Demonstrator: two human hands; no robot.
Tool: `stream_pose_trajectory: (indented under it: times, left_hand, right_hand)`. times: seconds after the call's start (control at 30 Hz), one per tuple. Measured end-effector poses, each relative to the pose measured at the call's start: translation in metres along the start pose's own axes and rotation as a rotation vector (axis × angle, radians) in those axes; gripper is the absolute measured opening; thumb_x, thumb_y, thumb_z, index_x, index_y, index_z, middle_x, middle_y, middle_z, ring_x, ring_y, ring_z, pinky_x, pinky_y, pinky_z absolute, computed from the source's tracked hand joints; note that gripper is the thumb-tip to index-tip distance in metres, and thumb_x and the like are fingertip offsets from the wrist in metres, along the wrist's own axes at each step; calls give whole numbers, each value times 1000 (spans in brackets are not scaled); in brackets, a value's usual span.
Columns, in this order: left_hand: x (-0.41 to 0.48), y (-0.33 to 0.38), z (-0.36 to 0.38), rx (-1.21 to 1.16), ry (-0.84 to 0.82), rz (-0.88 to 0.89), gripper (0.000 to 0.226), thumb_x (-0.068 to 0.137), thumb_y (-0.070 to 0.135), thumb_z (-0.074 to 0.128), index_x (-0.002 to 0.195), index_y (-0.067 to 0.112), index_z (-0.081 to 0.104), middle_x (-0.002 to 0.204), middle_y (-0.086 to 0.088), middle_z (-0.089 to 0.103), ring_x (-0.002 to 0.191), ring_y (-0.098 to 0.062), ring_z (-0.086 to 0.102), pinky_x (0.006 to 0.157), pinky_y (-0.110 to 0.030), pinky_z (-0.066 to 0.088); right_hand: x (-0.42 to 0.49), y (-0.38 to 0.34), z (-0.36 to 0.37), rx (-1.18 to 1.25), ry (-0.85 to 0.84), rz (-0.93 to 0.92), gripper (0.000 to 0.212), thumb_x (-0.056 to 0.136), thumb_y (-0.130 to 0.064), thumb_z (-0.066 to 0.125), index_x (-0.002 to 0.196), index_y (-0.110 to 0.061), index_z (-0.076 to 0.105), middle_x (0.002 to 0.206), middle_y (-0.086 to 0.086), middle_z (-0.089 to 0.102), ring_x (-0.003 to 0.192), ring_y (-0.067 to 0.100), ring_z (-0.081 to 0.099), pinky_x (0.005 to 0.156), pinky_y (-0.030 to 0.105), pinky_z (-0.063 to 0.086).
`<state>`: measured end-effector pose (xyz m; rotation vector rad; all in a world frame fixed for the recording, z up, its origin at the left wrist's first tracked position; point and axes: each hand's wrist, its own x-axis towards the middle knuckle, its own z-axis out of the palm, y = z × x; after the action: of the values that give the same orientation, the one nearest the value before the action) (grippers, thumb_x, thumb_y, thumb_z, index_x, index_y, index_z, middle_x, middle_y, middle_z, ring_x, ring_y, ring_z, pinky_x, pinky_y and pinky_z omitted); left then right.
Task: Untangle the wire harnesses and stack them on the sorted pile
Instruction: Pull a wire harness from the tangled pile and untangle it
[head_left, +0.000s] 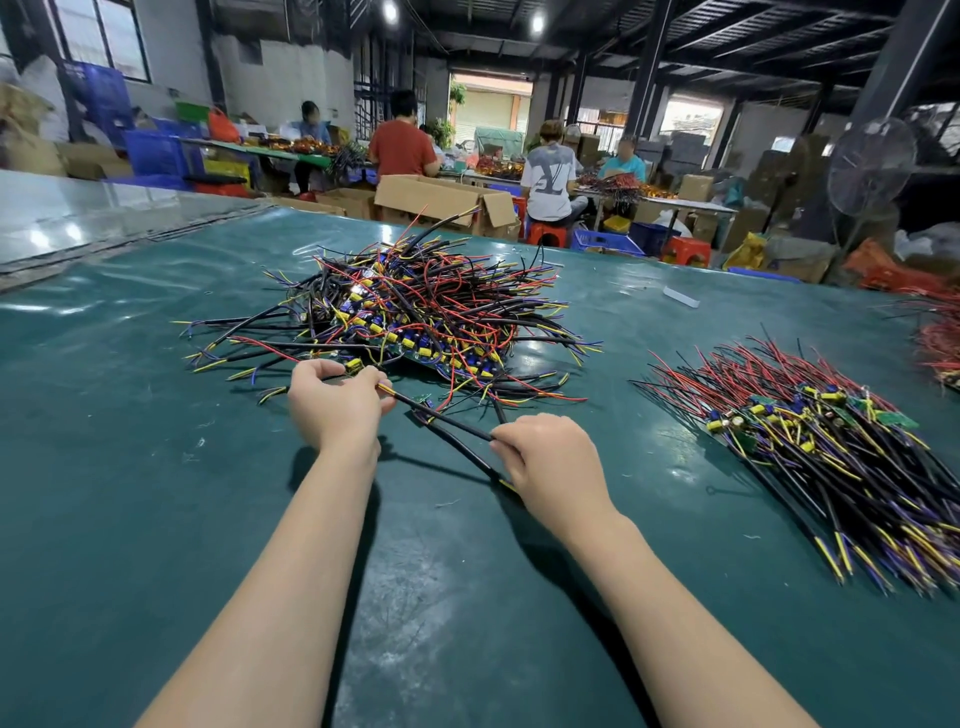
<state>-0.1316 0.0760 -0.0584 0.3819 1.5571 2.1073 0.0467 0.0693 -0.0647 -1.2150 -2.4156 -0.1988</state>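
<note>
Head view is showing both hands working one black-sheathed harness (452, 423) beside the tangled heap (415, 306): left hand (332, 400) pinching its near end, right hand (545, 462) closing round its cables. Sorted pile (810, 441) is lying well apart, sizeable; much is remaining.

Tangled harness heap (415, 306) centre; sorted pile (810, 447) aligned, right.

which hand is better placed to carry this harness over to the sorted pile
Probably the right hand. It already grips the harness's black cable, and the sorted pile lies on its side of the table. The left hand pinches the other end, beside the tangled heap.
</note>
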Motion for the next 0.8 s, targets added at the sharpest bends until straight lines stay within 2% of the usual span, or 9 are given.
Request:
stream_pose_trajectory:
  times: [0.07,0.17,0.33,0.47,0.57,0.63,0.73,0.8]
  left_hand:
    - [-1,-1,1,-19,-15,-26,39,74,-8,61,72,22,36,67,-7,57,33,-7,56,64,-38,54]
    - [-2,-1,0,-53,-18,-60,39,75,-9,60,73,21,35,62,-6,56,34,-7,57,68,-38,54]
    - [-5,4,1,-77,-40,-44,39,77,-9,61,74,21,36,63,-7,57,36,-7,58,58,-31,55]
    - [-7,5,1,-80,-48,-23,39,77,-9,61,74,21,36,67,-9,57,52,-16,61,47,-22,53]
    - [-6,6,-2,-113,-46,-36,39,77,-10,60,74,20,36,71,-13,58,57,-21,61,48,-24,54]
    - [-7,7,-2,-114,-50,-44,38,77,-10,60,74,20,36,74,-14,59,58,-21,61,53,-27,55]
    - [-9,8,-2,-131,-51,-39,38,76,-11,60,73,19,36,69,-12,58,57,-21,60,49,-22,55]
    - [-11,7,-2,-135,-52,-42,38,76,-11,60,73,18,36,68,-13,58,57,-21,59,47,-21,54]
  right_hand:
    - [1,4,1,47,9,99,31,97,-30,39,100,-13,64,100,2,67,98,24,55,78,32,35]
    - [-2,3,3,77,53,143,31,98,-32,39,95,-13,64,95,5,68,93,27,58,74,32,38]
    - [-4,4,2,170,140,216,30,95,-31,47,81,-12,67,80,9,69,81,29,59,70,32,38]
    - [-6,6,3,203,124,243,36,95,-34,47,74,-9,63,75,10,68,78,30,58,70,34,43]
    - [-7,8,3,192,125,250,40,95,-38,46,68,-10,54,70,11,62,70,31,48,63,34,32]
    - [-8,13,2,232,126,260,35,95,-31,47,70,-9,54,72,9,59,71,29,46,63,34,31]
    - [-9,18,2,323,141,314,23,94,-23,50,91,-10,69,84,6,62,83,29,55,69,33,40]
    - [-9,17,3,302,180,364,22,92,-25,53,89,-13,71,81,2,53,79,28,53,64,31,37]
